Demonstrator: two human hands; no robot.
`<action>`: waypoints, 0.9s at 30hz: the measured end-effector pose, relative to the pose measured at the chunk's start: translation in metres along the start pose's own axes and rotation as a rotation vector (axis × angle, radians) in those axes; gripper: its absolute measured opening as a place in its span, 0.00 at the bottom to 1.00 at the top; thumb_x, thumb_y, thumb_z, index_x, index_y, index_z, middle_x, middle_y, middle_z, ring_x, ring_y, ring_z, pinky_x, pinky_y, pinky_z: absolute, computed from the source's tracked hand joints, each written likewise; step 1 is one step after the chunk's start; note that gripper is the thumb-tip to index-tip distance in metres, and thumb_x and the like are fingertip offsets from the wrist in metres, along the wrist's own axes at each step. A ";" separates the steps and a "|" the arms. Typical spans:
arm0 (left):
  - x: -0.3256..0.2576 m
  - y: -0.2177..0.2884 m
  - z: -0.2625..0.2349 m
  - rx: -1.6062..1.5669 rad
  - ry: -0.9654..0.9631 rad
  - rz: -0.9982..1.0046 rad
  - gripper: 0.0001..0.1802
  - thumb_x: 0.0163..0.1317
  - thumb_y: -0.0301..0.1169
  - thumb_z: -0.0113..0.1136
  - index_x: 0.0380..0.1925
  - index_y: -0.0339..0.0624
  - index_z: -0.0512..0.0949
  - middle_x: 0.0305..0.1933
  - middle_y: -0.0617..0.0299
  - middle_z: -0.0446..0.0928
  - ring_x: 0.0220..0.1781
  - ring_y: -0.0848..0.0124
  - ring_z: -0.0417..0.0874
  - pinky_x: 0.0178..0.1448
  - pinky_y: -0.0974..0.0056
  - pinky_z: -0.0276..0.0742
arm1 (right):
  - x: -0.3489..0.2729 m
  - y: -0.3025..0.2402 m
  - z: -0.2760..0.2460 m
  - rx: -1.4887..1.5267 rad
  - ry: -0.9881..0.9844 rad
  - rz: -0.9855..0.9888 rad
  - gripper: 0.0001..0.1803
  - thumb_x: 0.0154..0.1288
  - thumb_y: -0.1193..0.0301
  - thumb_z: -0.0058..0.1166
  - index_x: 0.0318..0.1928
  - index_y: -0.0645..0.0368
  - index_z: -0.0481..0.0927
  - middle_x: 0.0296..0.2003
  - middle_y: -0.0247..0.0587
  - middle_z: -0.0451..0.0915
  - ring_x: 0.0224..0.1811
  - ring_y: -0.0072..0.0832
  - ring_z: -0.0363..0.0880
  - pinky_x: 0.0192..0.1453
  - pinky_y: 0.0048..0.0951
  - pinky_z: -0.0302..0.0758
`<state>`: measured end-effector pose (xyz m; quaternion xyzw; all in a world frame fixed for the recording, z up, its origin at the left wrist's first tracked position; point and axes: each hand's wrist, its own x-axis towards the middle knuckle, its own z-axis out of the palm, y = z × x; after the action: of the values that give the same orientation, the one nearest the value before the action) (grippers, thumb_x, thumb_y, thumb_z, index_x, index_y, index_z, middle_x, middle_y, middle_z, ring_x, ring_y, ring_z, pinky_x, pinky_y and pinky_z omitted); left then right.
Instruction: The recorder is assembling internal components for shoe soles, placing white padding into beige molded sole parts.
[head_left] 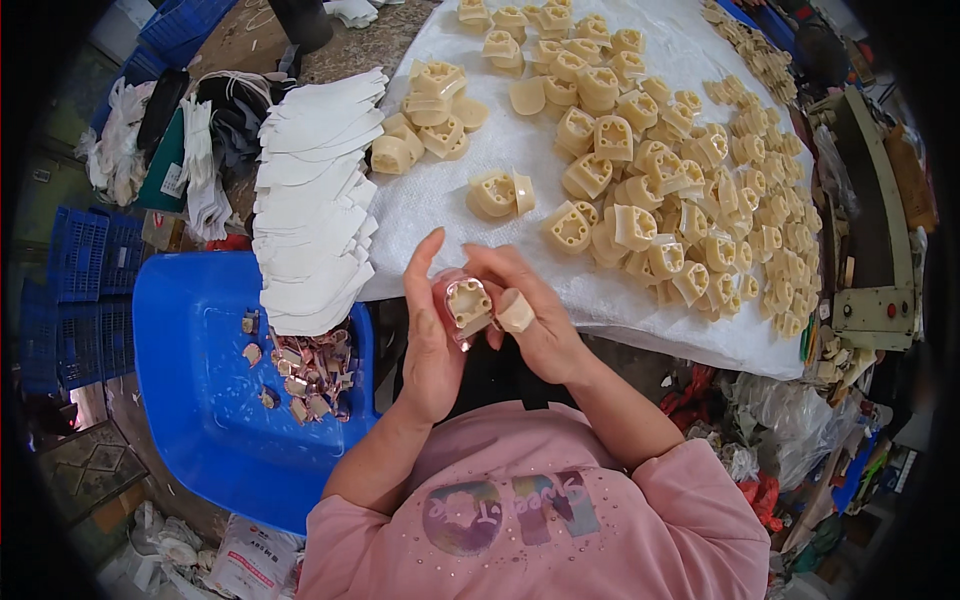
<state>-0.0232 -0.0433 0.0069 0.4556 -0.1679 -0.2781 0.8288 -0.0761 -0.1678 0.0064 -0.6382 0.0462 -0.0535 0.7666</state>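
Observation:
Between my two hands, in front of my chest, is a cream plastic shoe heel [468, 306] with a shiny pinkish covering around its sides. Its hollow, ribbed top faces up. My left hand [430, 350] supports it from the left, index finger raised. My right hand [540, 335] reaches its far right side with curled fingers and also grips a small beige block [515, 311], whose exact kind I cannot make out. Just beyond my fingers, a pair of bare cream heels [497, 194] rests on the white-covered table [440, 215].
Many cream heels [640, 190] crowd the table's right side; a smaller pile [430, 110] lies far left. Overlapping white sheet pieces [315, 200] hang over the table's left edge. Below them, a blue tub [200, 400] holds pinkish covered heels [315, 375]. Plastic bags [790, 420] lie at right.

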 end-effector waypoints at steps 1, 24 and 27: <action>0.000 0.001 -0.003 0.002 0.002 0.002 0.46 0.63 0.63 0.39 0.68 0.42 0.42 0.46 0.59 0.70 0.39 0.75 0.73 0.37 0.72 0.69 | -0.001 0.000 -0.002 -0.022 0.058 -0.027 0.22 0.66 0.65 0.49 0.59 0.59 0.67 0.41 0.43 0.69 0.38 0.29 0.74 0.36 0.28 0.72; 0.000 0.030 0.001 0.963 -0.182 0.282 0.21 0.49 0.17 0.63 0.46 0.34 0.72 0.36 0.58 0.71 0.35 0.73 0.76 0.35 0.71 0.73 | 0.008 -0.015 -0.037 -0.407 -0.162 -0.182 0.07 0.66 0.72 0.47 0.33 0.62 0.75 0.30 0.32 0.76 0.33 0.20 0.73 0.36 0.23 0.69; 0.005 0.021 0.004 0.914 -0.117 0.290 0.21 0.47 0.18 0.65 0.43 0.36 0.72 0.32 0.60 0.72 0.30 0.75 0.75 0.32 0.72 0.71 | 0.004 -0.017 -0.025 -0.499 -0.010 -0.177 0.06 0.65 0.74 0.46 0.34 0.62 0.75 0.32 0.33 0.77 0.34 0.21 0.74 0.37 0.24 0.70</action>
<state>-0.0147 -0.0398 0.0271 0.7287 -0.3811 -0.0826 0.5630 -0.0758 -0.1958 0.0185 -0.8094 -0.0019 -0.1043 0.5780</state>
